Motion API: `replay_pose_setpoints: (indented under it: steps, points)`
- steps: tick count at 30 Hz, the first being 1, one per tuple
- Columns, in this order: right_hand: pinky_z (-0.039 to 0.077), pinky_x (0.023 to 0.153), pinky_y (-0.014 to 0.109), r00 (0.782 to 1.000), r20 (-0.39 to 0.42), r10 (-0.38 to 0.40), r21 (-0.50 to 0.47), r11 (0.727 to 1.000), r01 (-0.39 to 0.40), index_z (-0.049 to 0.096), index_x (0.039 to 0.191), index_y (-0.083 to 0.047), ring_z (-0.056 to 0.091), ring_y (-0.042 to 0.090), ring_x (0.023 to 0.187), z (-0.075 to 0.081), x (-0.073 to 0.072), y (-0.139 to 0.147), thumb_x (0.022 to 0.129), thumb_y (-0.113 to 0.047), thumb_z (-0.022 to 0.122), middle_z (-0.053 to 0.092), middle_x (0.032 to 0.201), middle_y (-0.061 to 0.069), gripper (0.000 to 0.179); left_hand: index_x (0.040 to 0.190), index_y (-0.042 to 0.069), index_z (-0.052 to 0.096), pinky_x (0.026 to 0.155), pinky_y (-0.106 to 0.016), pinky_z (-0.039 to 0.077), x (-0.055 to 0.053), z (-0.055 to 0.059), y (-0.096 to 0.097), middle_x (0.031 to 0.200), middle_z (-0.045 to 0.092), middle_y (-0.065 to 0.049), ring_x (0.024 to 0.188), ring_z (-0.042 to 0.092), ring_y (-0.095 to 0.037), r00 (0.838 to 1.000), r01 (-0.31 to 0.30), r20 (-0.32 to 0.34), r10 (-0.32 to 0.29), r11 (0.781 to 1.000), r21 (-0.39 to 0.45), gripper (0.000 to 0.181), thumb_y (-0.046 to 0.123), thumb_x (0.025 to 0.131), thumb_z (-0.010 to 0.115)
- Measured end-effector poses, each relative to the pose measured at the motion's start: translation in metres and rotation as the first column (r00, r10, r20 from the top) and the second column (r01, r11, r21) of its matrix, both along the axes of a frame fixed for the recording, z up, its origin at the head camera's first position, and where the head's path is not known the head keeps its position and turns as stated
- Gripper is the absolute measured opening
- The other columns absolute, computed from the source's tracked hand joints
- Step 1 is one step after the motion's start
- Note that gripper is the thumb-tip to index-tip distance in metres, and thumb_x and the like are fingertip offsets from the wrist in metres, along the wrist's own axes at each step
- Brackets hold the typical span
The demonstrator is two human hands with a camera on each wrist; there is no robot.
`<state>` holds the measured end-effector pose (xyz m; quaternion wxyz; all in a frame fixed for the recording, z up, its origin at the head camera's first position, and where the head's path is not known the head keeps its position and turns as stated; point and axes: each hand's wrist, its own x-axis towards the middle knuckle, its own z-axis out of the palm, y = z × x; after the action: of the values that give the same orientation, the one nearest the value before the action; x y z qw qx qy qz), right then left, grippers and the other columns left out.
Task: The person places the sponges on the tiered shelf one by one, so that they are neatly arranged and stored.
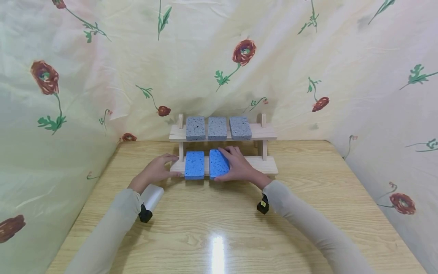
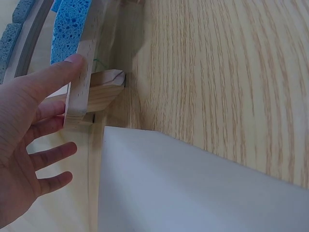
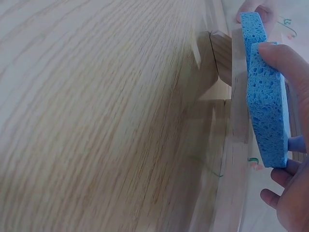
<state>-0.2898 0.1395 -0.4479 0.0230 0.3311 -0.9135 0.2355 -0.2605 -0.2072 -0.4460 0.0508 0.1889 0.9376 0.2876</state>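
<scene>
A two-tier wooden rack (image 1: pixel 263 165) stands at the back of the table. My right hand (image 1: pixel 241 167) holds a blue speckled sponge (image 1: pixel 217 164) on the lower tier, thumb at its front end and fingers at its far end. That sponge stands slightly tilted in the right wrist view. Another blue sponge (image 1: pixel 194 165) sits to its left, apart from it. With thumb in front and fingers behind, my left hand (image 1: pixel 159 168) pinches the left end of the lower board (image 2: pixel 81 79). Some of its fingers spread loose below.
Three grey sponges (image 1: pixel 217 128) lie in a row on the upper tier. A white block-like object (image 1: pixel 152 196) lies on the wooden table (image 1: pixel 205 217) beneath my left wrist. Flower-patterned cloth (image 1: pixel 191 68) hangs behind the rack and along both sides.
</scene>
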Motion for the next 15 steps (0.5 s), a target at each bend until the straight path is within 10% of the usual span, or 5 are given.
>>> replay_pose_setpoints:
  steps: [15]
  points:
    - [0.048,0.102,0.055,0.999,0.035,-0.007,0.039,0.999,0.006,0.029,0.162,-0.011,0.037,0.034,0.132,-0.0015,-0.0011,-0.0032,0.069,-0.064,0.085,0.037,0.153,0.020,0.121,0.146,0.004,0.055,0.119,-0.058,0.037,0.0000,-0.0002,0.0000,0.154,0.049,-0.020,0.144,0.044,-0.042,1.000,0.000,0.001,0.000,1.000,0.000,0.071,0.038,0.088,0.080]
